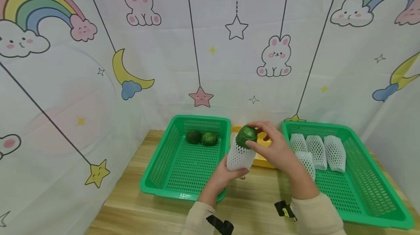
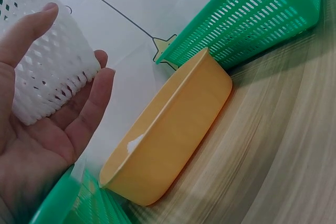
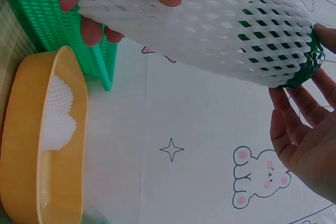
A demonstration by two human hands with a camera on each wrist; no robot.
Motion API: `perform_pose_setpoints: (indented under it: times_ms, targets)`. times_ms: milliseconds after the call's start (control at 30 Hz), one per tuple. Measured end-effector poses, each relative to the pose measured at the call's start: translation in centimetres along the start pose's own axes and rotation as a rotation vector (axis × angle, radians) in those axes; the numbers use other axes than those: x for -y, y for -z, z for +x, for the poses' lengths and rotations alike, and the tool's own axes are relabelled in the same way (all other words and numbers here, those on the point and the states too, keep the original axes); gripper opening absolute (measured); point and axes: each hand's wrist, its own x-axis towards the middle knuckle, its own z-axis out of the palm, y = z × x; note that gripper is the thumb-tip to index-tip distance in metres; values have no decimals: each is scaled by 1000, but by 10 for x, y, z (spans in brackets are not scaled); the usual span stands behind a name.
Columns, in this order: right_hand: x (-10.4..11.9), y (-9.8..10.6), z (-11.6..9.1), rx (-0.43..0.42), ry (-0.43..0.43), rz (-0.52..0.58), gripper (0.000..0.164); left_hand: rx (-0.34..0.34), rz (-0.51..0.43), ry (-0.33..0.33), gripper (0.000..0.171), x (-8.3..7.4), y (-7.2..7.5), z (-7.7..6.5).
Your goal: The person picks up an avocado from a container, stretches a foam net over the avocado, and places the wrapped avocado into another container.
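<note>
A glossy dark green avocado (image 1: 247,135) sits part way inside a white foam net sleeve (image 1: 238,159), its upper half bare. My left hand (image 1: 224,175) holds the sleeve around its lower part; in the left wrist view the thumb lies along the net (image 2: 58,61). With thumb and fingers, my right hand (image 1: 277,149) pinches the avocado at its bare end. Green skin of the avocado (image 3: 310,66) shows through the net's holes in the right wrist view. Both hands are raised above the table, between two green baskets.
Two avocados (image 1: 201,138) lie at the back of the left green basket (image 1: 154,162). Several white foam net sleeves (image 1: 334,153) lie in the right green basket (image 1: 377,176). Between the baskets, a yellow bin (image 2: 178,129) contains white foam nets (image 3: 59,114). A printed curtain (image 1: 170,52) hangs behind.
</note>
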Motion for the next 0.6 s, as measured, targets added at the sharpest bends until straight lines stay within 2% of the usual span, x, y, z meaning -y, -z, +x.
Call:
perform_pose_setpoints:
  times_ms: [333,600]
  targets:
    - [0,-10,-1,30,-109,-46,40,6,-3,-6,61,0,1,2]
    - [-5,-15,-2,39,-137,-70,29,13,-33,-11,68,-1,0,0]
